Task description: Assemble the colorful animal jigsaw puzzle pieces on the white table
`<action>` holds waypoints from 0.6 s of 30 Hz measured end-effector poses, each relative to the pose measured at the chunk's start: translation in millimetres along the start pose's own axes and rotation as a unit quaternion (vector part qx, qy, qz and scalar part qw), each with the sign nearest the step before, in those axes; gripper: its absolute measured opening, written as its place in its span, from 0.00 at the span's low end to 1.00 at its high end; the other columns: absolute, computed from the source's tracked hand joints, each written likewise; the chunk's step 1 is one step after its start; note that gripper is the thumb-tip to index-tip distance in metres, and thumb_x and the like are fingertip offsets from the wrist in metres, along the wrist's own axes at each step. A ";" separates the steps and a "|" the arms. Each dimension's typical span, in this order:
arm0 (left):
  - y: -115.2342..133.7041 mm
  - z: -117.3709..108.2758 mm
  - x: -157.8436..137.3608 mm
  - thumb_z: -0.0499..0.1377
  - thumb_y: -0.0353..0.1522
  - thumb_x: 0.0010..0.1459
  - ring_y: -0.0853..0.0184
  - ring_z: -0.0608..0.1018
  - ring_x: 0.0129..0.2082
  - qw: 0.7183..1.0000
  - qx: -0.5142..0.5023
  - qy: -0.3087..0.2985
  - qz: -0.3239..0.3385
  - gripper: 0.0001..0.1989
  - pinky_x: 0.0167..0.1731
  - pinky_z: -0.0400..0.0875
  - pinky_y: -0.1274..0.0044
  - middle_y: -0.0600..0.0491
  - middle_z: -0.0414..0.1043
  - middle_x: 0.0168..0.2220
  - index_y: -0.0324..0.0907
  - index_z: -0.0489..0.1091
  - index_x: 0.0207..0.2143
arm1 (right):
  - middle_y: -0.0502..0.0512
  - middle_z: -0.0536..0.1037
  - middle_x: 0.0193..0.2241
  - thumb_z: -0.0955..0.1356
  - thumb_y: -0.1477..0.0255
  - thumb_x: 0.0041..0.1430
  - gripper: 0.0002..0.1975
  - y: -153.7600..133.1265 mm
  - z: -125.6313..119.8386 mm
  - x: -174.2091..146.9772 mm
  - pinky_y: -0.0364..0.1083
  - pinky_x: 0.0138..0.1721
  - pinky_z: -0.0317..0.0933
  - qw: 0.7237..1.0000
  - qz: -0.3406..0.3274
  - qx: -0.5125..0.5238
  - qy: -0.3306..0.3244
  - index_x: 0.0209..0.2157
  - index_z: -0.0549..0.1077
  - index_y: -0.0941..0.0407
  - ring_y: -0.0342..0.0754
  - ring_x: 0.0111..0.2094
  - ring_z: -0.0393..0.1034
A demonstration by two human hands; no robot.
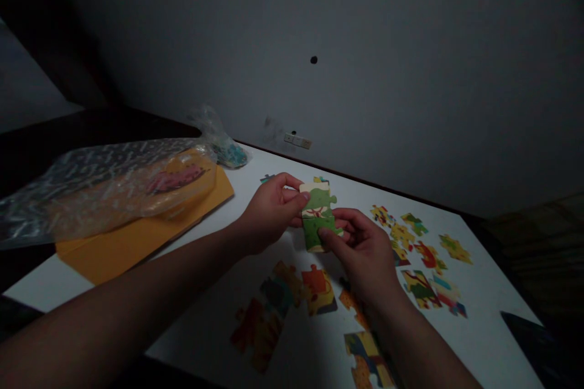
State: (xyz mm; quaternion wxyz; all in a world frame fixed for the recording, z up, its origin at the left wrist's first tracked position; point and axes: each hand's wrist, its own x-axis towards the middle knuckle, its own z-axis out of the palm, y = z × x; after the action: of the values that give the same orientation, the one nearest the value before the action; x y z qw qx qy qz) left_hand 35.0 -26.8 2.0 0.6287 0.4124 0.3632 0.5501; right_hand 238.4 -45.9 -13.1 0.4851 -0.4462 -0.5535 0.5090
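Above the white table, my left hand (274,206) pinches the upper green jigsaw piece (320,197) between thumb and fingers. My right hand (362,243) grips the lower green jigsaw piece (314,234) by its right side, thumb on its face. The two pieces meet edge to edge, one above the other; whether they are fully locked I cannot tell. Below my hands lie an orange and yellow piece (319,292) and a red and yellow piece (258,334). My right forearm partly hides some pieces beneath it.
Several loose jigsaw pieces (422,289) are scattered on the table's right side. At left lies a yellow-orange envelope (137,249) under a crumpled clear plastic bag (114,176). Another clear bag (230,152) with blue-green contents sits at the back edge, before a wall with a socket strip (298,141).
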 end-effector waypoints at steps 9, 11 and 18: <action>-2.1 -2.6 0.4 0.78 0.37 0.58 0.62 0.90 0.34 1.000 -0.009 -0.024 -0.004 0.25 0.38 0.83 0.73 0.53 0.86 0.33 0.45 0.65 0.45 | 0.53 0.88 0.35 0.86 0.61 0.51 0.20 1.4 -0.1 2.9 0.50 0.35 0.80 1.000 0.007 -0.006 0.016 0.42 0.84 0.50 0.52 0.31 0.84; -1.2 -3.0 0.3 0.78 0.37 0.58 0.62 0.90 0.34 1.000 -0.009 -0.028 -0.007 0.24 0.38 0.83 0.73 0.53 0.86 0.32 0.45 0.66 0.45 | 0.53 0.88 0.35 0.86 0.61 0.51 0.20 2.8 0.7 1.9 0.50 0.35 0.80 1.000 0.009 -0.008 0.017 0.43 0.84 0.50 0.52 0.31 0.83; 0.9 -4.2 0.6 0.78 0.37 0.58 0.62 0.89 0.34 0.999 -0.003 -0.040 -0.009 0.24 0.39 0.84 0.72 0.52 0.84 0.32 0.45 0.66 0.44 | 0.52 0.87 0.33 0.84 0.60 0.54 0.18 7.8 -0.6 1.5 0.51 0.34 0.80 1.000 0.002 -0.012 0.013 0.42 0.83 0.50 0.51 0.29 0.82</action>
State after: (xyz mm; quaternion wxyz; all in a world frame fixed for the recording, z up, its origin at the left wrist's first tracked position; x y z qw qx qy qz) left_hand 30.9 -25.7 1.2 0.6489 0.4292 0.3397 0.5285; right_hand 238.8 -43.7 -20.7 0.4858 -0.4597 -0.5524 0.4975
